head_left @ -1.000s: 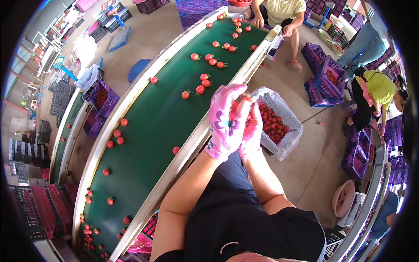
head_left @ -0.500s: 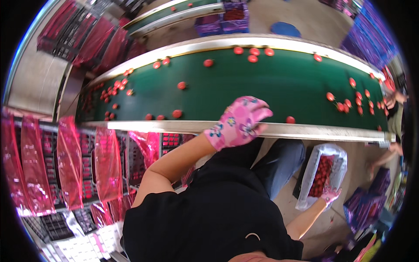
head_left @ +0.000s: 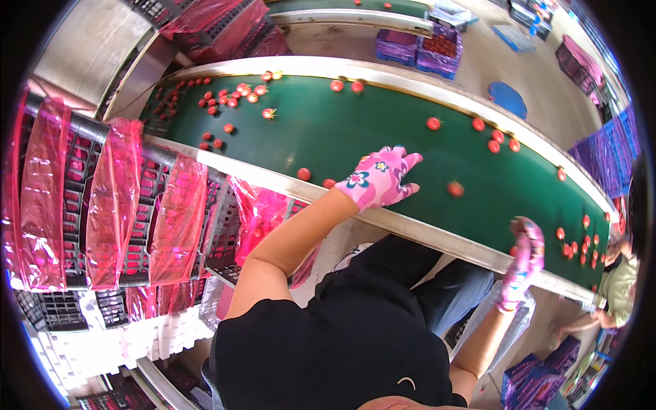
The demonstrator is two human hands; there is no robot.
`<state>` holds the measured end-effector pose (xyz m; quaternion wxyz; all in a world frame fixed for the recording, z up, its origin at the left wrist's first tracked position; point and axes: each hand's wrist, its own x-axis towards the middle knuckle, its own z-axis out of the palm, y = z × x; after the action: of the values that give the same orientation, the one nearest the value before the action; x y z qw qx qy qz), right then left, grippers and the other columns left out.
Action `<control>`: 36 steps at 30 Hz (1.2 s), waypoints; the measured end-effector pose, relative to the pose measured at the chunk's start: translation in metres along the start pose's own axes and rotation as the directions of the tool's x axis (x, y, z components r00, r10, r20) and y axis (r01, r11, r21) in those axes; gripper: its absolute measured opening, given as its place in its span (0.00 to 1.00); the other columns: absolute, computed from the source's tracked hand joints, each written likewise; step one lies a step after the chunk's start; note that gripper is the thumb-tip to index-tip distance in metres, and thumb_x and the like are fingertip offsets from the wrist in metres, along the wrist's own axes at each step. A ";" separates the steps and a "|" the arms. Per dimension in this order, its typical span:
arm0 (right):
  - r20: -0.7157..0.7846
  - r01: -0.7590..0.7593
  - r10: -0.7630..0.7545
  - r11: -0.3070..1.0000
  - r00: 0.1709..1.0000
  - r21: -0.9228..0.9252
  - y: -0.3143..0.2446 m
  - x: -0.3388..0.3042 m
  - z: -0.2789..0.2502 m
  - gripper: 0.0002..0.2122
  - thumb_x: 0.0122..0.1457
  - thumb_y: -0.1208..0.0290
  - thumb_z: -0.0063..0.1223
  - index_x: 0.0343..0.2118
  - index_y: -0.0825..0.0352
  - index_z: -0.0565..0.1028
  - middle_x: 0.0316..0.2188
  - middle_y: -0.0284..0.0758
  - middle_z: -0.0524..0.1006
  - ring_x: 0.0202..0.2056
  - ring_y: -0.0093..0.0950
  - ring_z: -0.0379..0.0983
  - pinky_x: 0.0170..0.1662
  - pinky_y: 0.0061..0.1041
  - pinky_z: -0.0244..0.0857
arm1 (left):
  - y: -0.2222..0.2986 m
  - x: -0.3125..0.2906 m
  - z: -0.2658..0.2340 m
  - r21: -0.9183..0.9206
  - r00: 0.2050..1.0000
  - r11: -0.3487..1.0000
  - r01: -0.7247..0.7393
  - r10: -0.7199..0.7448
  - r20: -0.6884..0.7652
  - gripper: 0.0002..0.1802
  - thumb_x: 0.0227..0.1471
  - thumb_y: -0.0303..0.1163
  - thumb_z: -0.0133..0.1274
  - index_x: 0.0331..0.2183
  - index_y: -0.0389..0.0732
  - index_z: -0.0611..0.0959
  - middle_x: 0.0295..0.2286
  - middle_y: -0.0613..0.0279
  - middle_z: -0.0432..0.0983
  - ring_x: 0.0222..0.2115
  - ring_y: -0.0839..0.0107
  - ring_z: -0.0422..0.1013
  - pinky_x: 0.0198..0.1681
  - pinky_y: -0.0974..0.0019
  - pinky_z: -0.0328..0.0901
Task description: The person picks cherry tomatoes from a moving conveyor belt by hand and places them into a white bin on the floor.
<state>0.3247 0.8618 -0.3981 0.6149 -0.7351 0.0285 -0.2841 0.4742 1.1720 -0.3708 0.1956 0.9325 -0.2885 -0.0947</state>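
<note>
My left hand [head_left: 380,179], in a pink flowered glove, reaches over the near rail of a green conveyor belt [head_left: 321,137]. Its fingers are spread and hold nothing. Right of it a small red tomato [head_left: 455,188] lies on the belt, apart from the fingertips. A similarly gloved right hand [head_left: 526,263] is at the belt's near edge farther right, slightly blurred, its fingers curved and apart from the thumb. Close beside that hand shows another tomato [head_left: 513,251], partly hidden. Behind the right forearm, the lined crate [head_left: 511,335] is mostly covered.
Several tomatoes [head_left: 232,102] cluster at the belt's left end, others along its far rail [head_left: 328,66] and right end. Black crates with pink plastic film [head_left: 178,222] stand at left. A person [head_left: 618,273] is at the right end. Purple crates [head_left: 540,379] sit lower right.
My right hand has come up from the lined crate to the belt's edge. The view has turned, so the belt now slants down to the right. My left hand stays over the belt, fingers more spread.
</note>
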 end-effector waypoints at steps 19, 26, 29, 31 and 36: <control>0.459 0.257 -0.070 0.897 0.885 -0.359 -0.013 -0.018 0.143 0.12 0.49 0.84 0.58 0.38 0.67 0.76 0.38 0.37 0.76 0.36 0.35 0.76 0.37 0.27 0.71 | -0.246 0.011 -0.099 0.358 0.835 0.791 0.496 -0.322 -0.446 0.25 0.48 0.30 0.53 0.51 0.51 0.77 0.49 0.57 0.73 0.44 0.56 0.72 0.51 0.58 0.66; 0.398 0.261 -0.093 0.882 0.913 -0.392 -0.007 -0.020 0.141 0.12 0.48 0.84 0.59 0.37 0.65 0.76 0.36 0.37 0.77 0.36 0.35 0.76 0.37 0.28 0.70 | -0.347 0.021 -0.088 -0.109 0.918 0.924 0.366 -0.378 -0.120 0.34 0.42 0.13 0.54 0.52 0.51 0.77 0.42 0.66 0.76 0.42 0.72 0.72 0.44 0.69 0.68; 0.394 0.264 -0.090 0.871 0.914 -0.414 -0.006 -0.021 0.139 0.12 0.48 0.83 0.59 0.37 0.65 0.76 0.36 0.37 0.77 0.36 0.35 0.75 0.37 0.28 0.70 | -0.323 0.029 -0.087 -0.453 0.951 0.842 0.293 -0.307 0.044 0.25 0.46 0.21 0.58 0.48 0.46 0.79 0.40 0.67 0.75 0.39 0.76 0.71 0.39 0.72 0.69; 0.384 0.247 -0.078 0.875 0.920 -0.416 -0.007 -0.021 0.138 0.12 0.48 0.83 0.59 0.37 0.66 0.76 0.36 0.37 0.77 0.35 0.36 0.75 0.38 0.27 0.69 | -0.270 0.028 -0.091 -0.523 0.944 0.790 0.321 -0.309 0.113 0.21 0.48 0.25 0.58 0.46 0.45 0.79 0.40 0.67 0.75 0.39 0.76 0.71 0.39 0.72 0.69; 0.400 0.046 0.067 0.963 0.914 -0.266 -0.003 -0.012 0.138 0.10 0.53 0.84 0.54 0.38 0.69 0.76 0.36 0.36 0.78 0.36 0.29 0.76 0.40 0.25 0.70 | -0.242 0.029 -0.064 -0.974 0.990 0.187 0.131 -0.079 0.118 0.20 0.58 0.29 0.50 0.51 0.32 0.70 0.41 0.51 0.75 0.40 0.59 0.76 0.48 0.57 0.71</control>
<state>0.3758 0.9894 -0.4117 0.5029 -0.8546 -0.0571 -0.1160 0.6376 1.3580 -0.4161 0.7294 0.6119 -0.1026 -0.2882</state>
